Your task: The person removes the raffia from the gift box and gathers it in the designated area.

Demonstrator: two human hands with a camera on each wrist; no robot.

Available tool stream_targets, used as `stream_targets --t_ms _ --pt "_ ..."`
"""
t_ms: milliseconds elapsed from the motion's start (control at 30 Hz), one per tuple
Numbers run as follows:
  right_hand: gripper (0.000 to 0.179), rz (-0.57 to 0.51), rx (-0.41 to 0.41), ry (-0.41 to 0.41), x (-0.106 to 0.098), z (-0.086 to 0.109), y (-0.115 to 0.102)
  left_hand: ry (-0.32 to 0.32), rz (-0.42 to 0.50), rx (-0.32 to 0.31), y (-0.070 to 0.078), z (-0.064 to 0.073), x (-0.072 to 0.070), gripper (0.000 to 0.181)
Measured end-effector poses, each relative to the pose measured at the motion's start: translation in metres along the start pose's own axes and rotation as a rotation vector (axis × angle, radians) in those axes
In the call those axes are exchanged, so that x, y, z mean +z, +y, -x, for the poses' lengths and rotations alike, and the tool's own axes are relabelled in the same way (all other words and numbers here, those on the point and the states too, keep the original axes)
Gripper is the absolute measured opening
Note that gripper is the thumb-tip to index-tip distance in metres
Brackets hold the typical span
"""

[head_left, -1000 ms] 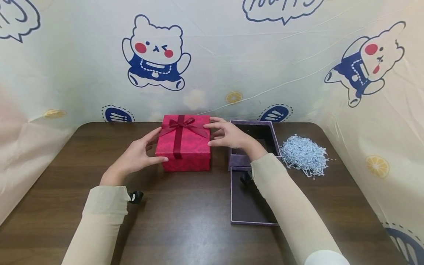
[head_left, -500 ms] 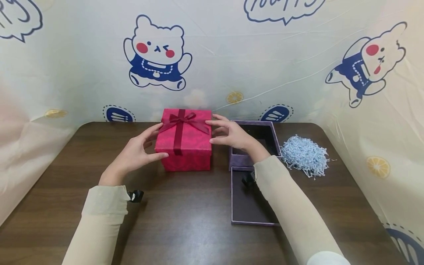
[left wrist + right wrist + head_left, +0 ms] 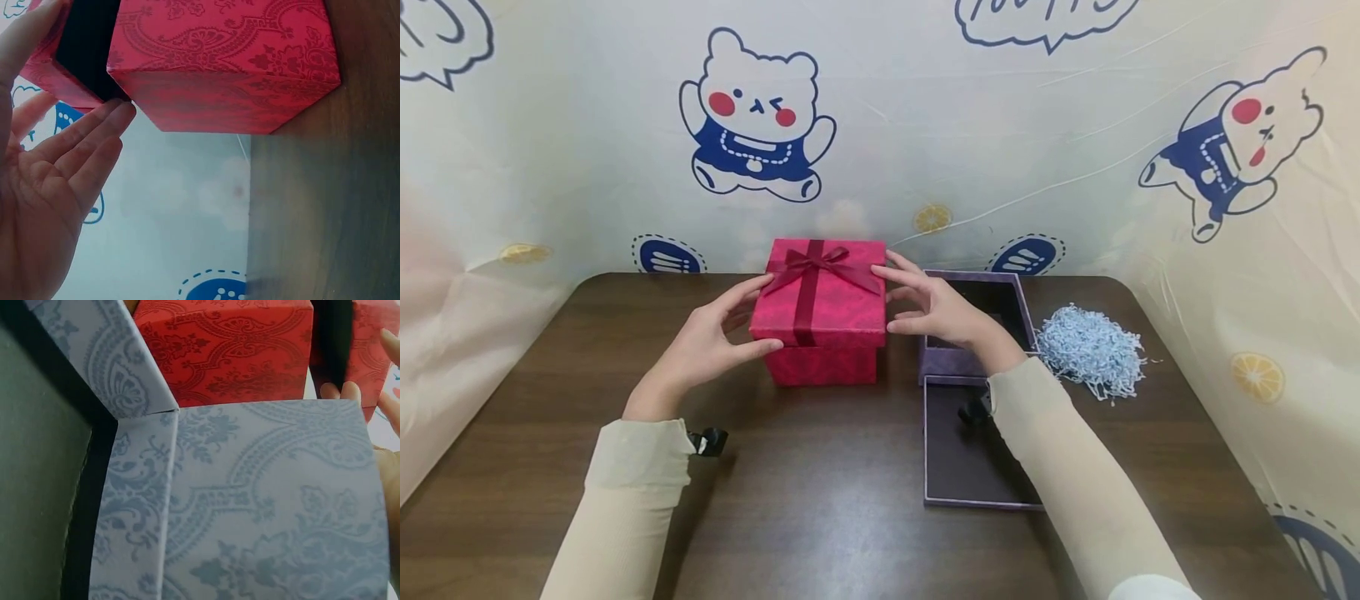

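A red patterned gift box (image 3: 823,367) stands at the back of the table. Its lid (image 3: 850,315), with a dark red ribbon and bow, is raised partway and sits off-centre to the right over the base. On the lid's left side, my left hand (image 3: 696,350) holds the edge with the thumb at the front corner. My right hand (image 3: 943,312) holds the opposite side with spread fingertips. In the left wrist view, a gap showing the lid's black inside separates the lid (image 3: 78,94) from the box base (image 3: 212,100). The right wrist view shows only some fingers (image 3: 350,392) at the lid.
Right of the red box is an open purple box (image 3: 940,364) with a dark inside. Its purple lid (image 3: 951,475) lies upturned in front, under my right forearm. Farther right sits a pile of light blue shredded paper (image 3: 1090,350). A printed cloth (image 3: 887,150) hangs behind the table.
Both hands have lifted the red lid up from its base and shifted it slightly right. More of the base's front now shows below it. The purple box and shredded paper stay put.
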State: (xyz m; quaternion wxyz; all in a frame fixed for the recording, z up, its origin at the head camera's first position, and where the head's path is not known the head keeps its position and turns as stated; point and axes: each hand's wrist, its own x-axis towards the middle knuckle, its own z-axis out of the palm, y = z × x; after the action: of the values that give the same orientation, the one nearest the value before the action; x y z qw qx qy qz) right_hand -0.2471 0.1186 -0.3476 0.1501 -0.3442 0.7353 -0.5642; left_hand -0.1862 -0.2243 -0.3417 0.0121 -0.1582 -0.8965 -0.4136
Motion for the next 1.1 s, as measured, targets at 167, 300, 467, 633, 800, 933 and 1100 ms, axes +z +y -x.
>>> stream_targets --t_ms 167,300,467,633,800,933,1100 --pt "0.079 0.08 -0.083 -0.003 0.003 0.004 -0.006 0.013 0.012 0.009 0.005 0.002 -0.002 0.085" --pt "0.078 0.135 -0.126 0.031 0.007 0.007 -0.008 0.029 0.007 0.023 0.011 0.004 -0.005 0.085" --pt "0.073 0.181 -0.16 0.099 0.011 0.012 -0.013 0.035 0.001 0.038 0.017 0.006 -0.007 0.086" --pt "0.066 0.223 -0.199 0.145 0.013 0.018 -0.022 0.042 -0.001 0.083 0.021 0.009 -0.009 0.089" --pt "0.061 0.265 -0.251 0.189 0.014 0.024 -0.028 0.076 0.003 0.17 0.023 0.008 -0.009 0.082" --pt "0.061 0.29 -0.291 0.224 0.016 0.027 -0.03 0.113 -0.008 0.196 0.027 0.007 -0.01 0.075" --pt "0.059 0.307 -0.333 0.251 0.018 0.031 -0.031 0.151 -0.036 0.234 0.03 0.007 -0.011 0.07"
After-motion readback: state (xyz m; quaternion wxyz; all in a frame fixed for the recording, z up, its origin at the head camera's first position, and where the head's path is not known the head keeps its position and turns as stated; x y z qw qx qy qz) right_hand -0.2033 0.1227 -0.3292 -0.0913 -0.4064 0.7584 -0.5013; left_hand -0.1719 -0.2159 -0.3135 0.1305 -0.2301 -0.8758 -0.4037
